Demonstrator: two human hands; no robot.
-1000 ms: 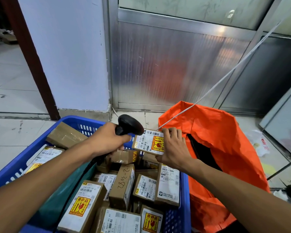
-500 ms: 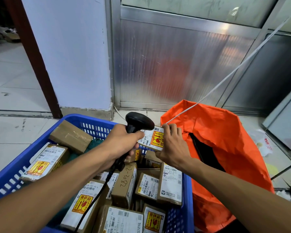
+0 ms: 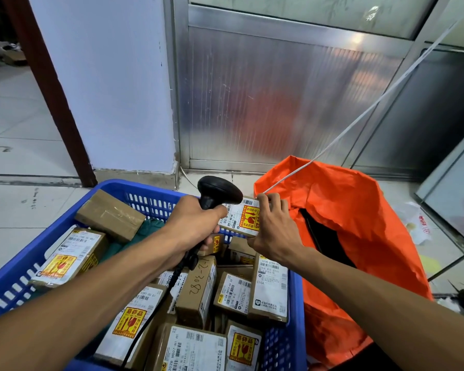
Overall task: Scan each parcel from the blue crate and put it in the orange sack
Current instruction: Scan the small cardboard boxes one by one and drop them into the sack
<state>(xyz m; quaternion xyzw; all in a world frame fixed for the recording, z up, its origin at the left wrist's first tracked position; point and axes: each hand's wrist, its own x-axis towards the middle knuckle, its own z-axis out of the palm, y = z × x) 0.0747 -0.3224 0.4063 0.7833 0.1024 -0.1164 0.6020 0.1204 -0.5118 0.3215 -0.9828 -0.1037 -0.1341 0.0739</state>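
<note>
The crumpled orange plastic sack (image 3: pixel 359 223) gapes just right of the right hand (image 3: pixel 275 231); its fingers pinch a small labelled cardboard parcel (image 3: pixel 243 216), long axis crosswise, above the blue slotted crate (image 3: pixel 150 200); the left hand (image 3: pixel 192 226) grips the black handheld scanner (image 3: pixel 217 192), head touching the label.

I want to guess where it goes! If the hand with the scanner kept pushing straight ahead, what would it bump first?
Probably the small labelled parcel held by the right hand; the left hand has the barcode scanner almost against it, though depth is unclear.
</note>
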